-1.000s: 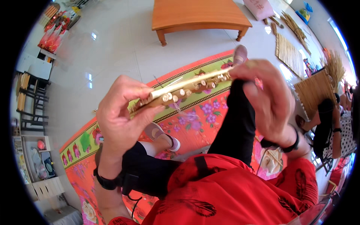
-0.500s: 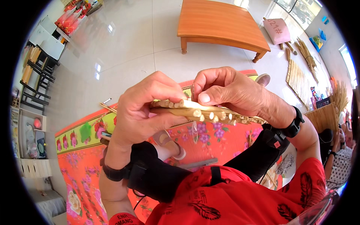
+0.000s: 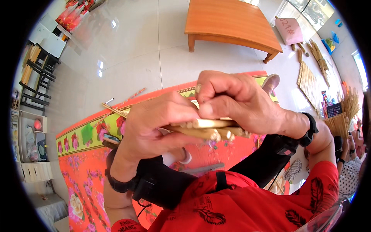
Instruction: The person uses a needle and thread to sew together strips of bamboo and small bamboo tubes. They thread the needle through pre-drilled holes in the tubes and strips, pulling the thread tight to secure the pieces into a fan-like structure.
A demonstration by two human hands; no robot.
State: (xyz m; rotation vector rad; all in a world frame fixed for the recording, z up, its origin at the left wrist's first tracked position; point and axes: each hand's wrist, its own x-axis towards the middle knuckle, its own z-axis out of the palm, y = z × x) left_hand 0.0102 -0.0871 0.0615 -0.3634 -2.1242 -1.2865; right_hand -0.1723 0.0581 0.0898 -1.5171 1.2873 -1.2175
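Observation:
My left hand [image 3: 154,120] is closed around one end of a row of cut straw-coloured stalks [image 3: 206,134], held up over my lap. The round cut ends of the stalks face me, and one stalk lies on top of the others. My right hand [image 3: 237,96] is curled in a pinch just above the stalks, its thumb tip meeting the left fingertips. Whatever sits inside that pinch is hidden by the fingers. The far part of the row disappears under my right hand.
Below lies a red flowered mat [image 3: 92,185], with thin sticks [image 3: 113,110] and a pen [image 3: 110,100] at its far edge. Ahead stands a low wooden table [image 3: 232,23]. To the right are a woven stalk mat [image 3: 309,85], a stalk bundle [image 3: 320,60] and another person's arm [image 3: 342,154].
Both hands have drawn together, and my right fingers have curled in tighter. The stalks have tilted and show less of their length. The view has shifted slightly.

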